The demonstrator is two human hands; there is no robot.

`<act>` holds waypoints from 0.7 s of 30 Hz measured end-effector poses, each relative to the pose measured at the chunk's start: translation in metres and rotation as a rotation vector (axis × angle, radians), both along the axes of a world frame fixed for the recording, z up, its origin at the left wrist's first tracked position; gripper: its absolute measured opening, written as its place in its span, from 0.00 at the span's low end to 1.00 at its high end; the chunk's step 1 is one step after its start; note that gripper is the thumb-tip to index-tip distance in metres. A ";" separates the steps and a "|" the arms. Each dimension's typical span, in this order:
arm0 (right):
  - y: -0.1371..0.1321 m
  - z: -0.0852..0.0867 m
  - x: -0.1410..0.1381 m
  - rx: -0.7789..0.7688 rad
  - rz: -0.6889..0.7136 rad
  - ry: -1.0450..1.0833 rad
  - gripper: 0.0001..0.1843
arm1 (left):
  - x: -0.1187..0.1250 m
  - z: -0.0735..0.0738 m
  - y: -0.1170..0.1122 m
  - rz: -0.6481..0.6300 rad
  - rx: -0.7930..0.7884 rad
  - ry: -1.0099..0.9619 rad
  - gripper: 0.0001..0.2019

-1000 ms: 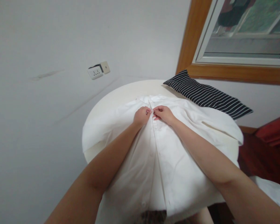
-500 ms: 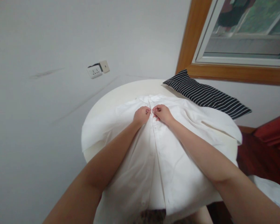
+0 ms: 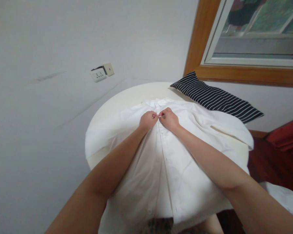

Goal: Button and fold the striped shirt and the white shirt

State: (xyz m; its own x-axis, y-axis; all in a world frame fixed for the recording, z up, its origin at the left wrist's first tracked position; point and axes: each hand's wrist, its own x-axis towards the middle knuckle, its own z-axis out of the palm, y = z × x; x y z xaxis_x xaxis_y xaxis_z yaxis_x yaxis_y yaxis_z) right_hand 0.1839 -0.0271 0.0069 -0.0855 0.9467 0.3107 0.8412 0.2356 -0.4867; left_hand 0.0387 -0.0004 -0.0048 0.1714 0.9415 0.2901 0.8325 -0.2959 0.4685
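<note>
White shirt [image 3: 180, 172]: left hand [image 3: 148, 121], right hand [image 3: 169, 119] pinching placket [image 3: 164, 146] (grip detail blurred).

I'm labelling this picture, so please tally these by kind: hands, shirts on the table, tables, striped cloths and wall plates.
Hands: 2 (left hand, right hand)
Shirt: 1
Table: 1
Striped cloth: 1
Wall plates: 2 (white socket, beige plate)
Total: 7

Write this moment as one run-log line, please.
left hand: pinching white shirt | right hand: pinching white shirt | table: under shirt | striped fabric: table's far right edge
</note>
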 end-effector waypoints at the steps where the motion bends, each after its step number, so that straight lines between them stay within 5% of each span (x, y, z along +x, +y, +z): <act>1: 0.000 0.000 0.000 0.001 0.004 -0.011 0.09 | 0.000 0.000 0.000 0.005 -0.003 -0.005 0.10; 21: 0.001 0.004 0.001 -0.029 0.040 -0.059 0.08 | 0.005 0.005 -0.005 0.076 -0.029 0.071 0.11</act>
